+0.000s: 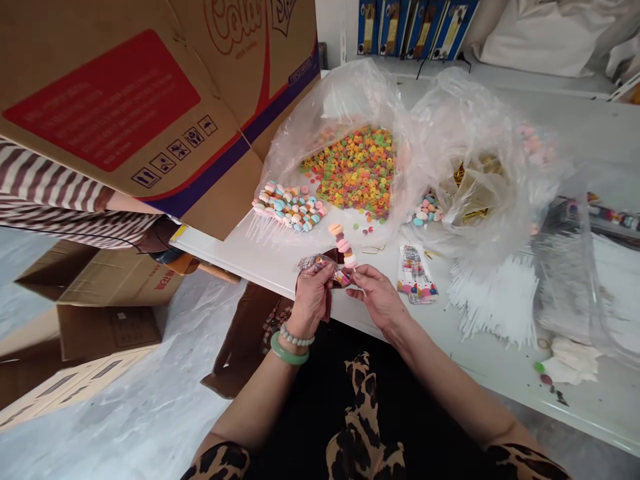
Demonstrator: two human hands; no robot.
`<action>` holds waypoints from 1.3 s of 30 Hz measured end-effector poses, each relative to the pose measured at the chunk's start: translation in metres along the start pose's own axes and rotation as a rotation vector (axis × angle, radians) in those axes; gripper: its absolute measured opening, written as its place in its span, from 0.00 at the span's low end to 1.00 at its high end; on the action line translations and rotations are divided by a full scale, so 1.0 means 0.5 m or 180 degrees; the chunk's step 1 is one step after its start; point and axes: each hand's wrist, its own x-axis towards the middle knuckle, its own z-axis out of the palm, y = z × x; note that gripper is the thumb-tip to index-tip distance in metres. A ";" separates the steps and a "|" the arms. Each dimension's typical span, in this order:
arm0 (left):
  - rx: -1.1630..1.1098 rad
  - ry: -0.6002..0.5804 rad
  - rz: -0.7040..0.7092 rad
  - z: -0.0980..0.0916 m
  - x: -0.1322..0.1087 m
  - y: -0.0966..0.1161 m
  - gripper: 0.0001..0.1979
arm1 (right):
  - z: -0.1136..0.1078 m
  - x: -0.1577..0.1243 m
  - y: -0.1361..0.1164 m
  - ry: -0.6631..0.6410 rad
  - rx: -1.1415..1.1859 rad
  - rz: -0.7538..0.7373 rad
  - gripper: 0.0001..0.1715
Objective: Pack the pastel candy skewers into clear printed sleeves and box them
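At the table's front edge, my right hand (pixel 375 293) pinches a candy skewer (pixel 343 245) low on its stick. Pastel and darker candies are threaded along the skewer, which stands nearly upright. Beside it my left hand (pixel 314 287), wearing a green bangle and a beaded bracelet, is closed on a printed clear wrapper (pixel 316 263). The skewer's lower end is close to the wrapper; whether it is inside I cannot tell. A stack of similar flat printed wrappers (pixel 417 275) lies right of my right hand. Finished-looking skewers (pixel 290 205) lie piled behind my left hand.
Behind is a plastic bag of ring candies (pixel 357 170), and another bag (pixel 480 180) with gold ties. White sticks (pixel 495 297) and a clear bin (pixel 600 287) are at right. A large carton (pixel 150 87) stands left, near another person's striped sleeve (pixel 50 187). An open box (pixel 240 340) sits below the edge.
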 end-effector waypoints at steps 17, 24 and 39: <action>0.0000 -0.0121 -0.0736 -0.013 0.009 -0.034 0.13 | -0.016 0.027 0.003 0.0153 -0.0423 -0.0320 0.11; 0.0145 -0.0235 -0.0329 0.014 -0.011 -0.048 0.15 | -0.009 0.034 0.002 0.0238 -0.0067 -0.0038 0.14; -0.1028 0.0281 -0.1164 -0.019 0.048 -0.007 0.17 | -0.081 -0.060 0.017 0.0554 -0.2517 -0.1798 0.10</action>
